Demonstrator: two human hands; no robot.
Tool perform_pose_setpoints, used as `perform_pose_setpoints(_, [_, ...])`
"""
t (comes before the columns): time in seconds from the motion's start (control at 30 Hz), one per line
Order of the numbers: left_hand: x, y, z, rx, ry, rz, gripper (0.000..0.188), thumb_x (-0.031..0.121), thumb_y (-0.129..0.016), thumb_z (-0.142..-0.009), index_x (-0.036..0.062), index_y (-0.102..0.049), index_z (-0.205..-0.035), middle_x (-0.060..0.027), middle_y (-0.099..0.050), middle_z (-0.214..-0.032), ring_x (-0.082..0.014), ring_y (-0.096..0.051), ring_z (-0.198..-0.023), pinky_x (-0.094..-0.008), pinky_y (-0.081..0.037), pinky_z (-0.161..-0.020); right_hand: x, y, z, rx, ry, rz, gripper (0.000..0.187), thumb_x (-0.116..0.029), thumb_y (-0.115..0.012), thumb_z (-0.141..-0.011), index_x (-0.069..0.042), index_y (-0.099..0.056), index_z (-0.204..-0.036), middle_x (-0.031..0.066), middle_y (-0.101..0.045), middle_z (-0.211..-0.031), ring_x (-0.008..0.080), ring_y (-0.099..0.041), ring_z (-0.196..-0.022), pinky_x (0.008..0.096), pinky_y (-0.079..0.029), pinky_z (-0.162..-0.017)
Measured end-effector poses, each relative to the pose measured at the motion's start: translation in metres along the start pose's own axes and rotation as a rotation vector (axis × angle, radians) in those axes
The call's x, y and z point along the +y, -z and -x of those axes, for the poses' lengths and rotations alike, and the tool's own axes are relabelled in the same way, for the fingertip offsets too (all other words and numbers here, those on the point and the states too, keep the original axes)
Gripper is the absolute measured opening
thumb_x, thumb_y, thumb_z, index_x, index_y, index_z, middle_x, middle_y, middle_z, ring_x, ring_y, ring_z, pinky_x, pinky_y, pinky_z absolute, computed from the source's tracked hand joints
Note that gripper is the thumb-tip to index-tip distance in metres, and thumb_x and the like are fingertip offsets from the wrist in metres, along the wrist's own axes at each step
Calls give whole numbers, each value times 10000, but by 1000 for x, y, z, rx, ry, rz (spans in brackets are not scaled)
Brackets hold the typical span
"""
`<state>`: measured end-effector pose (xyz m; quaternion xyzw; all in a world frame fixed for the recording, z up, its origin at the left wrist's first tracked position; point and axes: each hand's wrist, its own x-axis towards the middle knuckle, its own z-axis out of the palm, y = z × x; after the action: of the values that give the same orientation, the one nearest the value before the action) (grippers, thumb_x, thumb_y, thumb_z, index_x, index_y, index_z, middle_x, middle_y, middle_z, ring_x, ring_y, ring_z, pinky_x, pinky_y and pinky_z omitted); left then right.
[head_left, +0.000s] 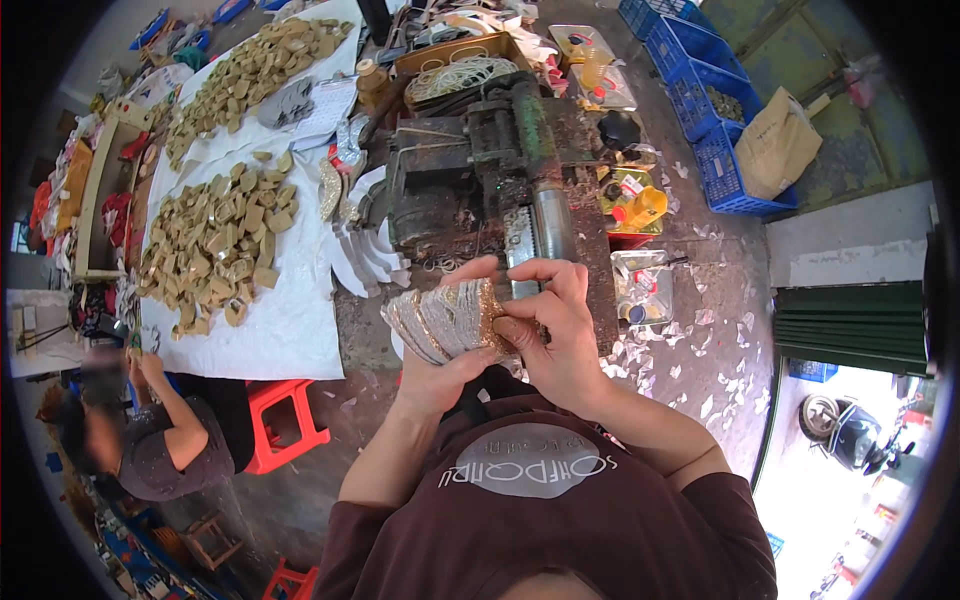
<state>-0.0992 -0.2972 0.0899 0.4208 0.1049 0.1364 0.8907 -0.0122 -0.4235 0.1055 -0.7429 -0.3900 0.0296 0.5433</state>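
Note:
A thick stack of curved glittery strips (435, 322), silver with gold among them, is held in front of my chest. My left hand (450, 372) is closed round the stack from below and behind, its thumb along the near side. The fingers of my right hand (555, 325) pinch the right end, where a gold glitter piece (490, 308) shows. Just beyond my hands stands an old, greasy machine (430, 205) with a metal roller (553, 225) and a toothed plate (520, 245). White curved strips (365, 255) lie left of the machine.
At left, a white-covered table (290, 330) bears heaps of tan blocks (215, 235). A person (175, 440) sits near a red stool (280, 425). Blue crates (715, 150) stand at far right, with trays of bottles (640, 285) beside the machine. White scraps litter the floor (700, 350).

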Motion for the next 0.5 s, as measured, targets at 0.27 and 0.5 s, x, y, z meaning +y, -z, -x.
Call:
perform_pose_setpoints(0.27, [-10,-21,6,184,7,-50,582,-36,-693,-702,-19,-487,-1246,-123,-586,-1173,-176,-582,-1048,-325,-484,-902,7,9,-4,105,235,359,192,-95,-730,-675,-102,-627,-837,45,-511,-1061,301,-453,-997,429,-309,-828])
perform_pose_setpoints(0.5, [-7,-14,-3,358,-79,-227,383,-55,-653,-718,0,-565,-1087,-67,-618,-1031,-140,-600,-900,-292,-493,-827,13,40,-13,21,29,-25,203,52,-652,-721,-37,-522,-849,105,-550,-893,319,-559,-828,422,-411,-717])
